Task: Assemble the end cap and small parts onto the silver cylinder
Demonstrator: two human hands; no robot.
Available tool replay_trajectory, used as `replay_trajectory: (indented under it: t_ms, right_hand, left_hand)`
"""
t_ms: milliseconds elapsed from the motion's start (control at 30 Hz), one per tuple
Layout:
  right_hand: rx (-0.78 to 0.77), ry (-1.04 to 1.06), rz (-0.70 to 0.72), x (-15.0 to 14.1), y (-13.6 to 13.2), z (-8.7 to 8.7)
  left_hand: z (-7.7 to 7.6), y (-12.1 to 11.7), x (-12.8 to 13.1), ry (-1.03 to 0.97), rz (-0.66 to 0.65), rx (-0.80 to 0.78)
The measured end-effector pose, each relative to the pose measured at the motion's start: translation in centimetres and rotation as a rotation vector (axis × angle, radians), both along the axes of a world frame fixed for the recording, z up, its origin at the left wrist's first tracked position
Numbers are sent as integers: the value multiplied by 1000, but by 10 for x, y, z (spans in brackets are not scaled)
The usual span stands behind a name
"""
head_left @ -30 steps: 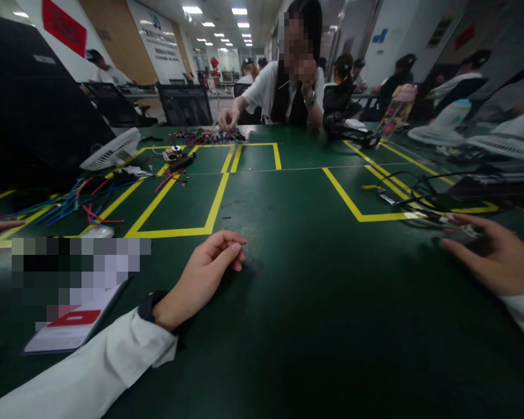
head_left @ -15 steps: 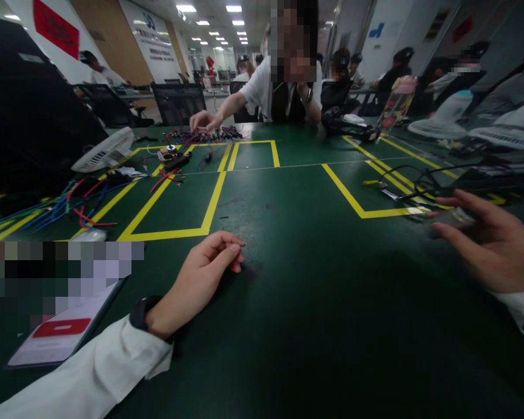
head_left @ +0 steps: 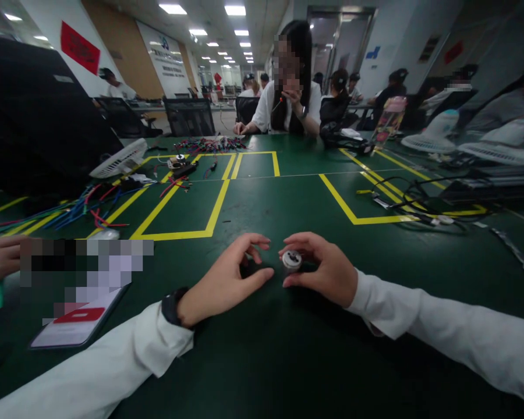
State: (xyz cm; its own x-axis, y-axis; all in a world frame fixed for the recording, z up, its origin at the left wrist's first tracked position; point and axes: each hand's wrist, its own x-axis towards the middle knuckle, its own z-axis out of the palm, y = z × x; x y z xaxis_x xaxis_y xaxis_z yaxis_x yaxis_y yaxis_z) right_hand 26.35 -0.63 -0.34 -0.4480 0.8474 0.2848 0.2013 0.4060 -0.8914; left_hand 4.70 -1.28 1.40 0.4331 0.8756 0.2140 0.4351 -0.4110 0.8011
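My right hand [head_left: 321,267] has its thumb and fingers around a small silver cylinder [head_left: 291,261] with black marks on its top face. The cylinder stands upright on or just above the green table; its lower end is in shadow. Just to the left of it, my left hand [head_left: 240,273] has its fingers and thumb apart. Nothing is between them, and a narrow gap separates the hand from the cylinder.
A phone [head_left: 76,329] lies at left, near another person's hand [head_left: 0,259]. Loose coloured wires [head_left: 96,206], a white fan [head_left: 120,158] and yellow tape lines [head_left: 172,237] are farther back. Black cables [head_left: 413,195] lie at right. A person [head_left: 288,99] sits opposite.
My right hand has come in from the far right to the middle with the silver cylinder. My left hand has shifted right and its fingers have spread. The person opposite has drawn an arm back.
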Motion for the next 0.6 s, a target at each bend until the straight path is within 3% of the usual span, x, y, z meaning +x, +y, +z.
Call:
replay_trajectory:
  t_ms: [167, 367, 600]
  right_hand:
    - [-39, -37, -5, -5, -1, -6]
    - [-54, 37, 98, -4, -6, -2]
    - [-15, 27, 74, 4, 1, 10]
  left_hand:
    - [4, 2, 21, 67, -137, 65]
    - [2, 6, 20, 15, -111, 73]
    - [-1, 9, 17, -9, -94, 11]
